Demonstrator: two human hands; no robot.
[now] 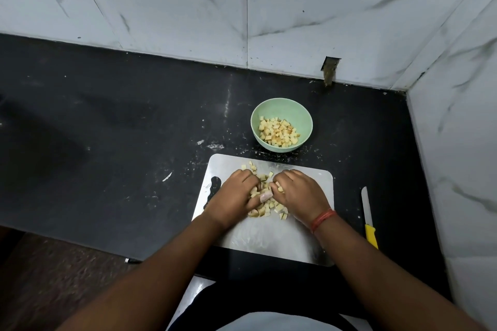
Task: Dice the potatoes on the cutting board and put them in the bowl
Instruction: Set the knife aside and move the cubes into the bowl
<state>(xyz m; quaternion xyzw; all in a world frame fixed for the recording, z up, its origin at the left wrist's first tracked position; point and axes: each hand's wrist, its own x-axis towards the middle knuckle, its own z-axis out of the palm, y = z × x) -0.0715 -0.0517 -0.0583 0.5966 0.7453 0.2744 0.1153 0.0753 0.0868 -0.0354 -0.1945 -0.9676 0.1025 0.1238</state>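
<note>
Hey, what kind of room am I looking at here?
Most likely a home kitchen: a dark stone counter against marble-look wall tiles, with a cutting board of diced potato, a green bowl and a yellow-handled knife.

A black surface (121,121), dusted with pale specks, is bordered by marble-patterned walls. On it are set a metal cutting board (269,239), a green bowl (281,107) just beyond, and a yellow-handled knife (369,219) alongside.

Both forearms are bare, sleeveless to the frame's edge; a red-orange thread band (322,220) circles the right wrist.
</note>
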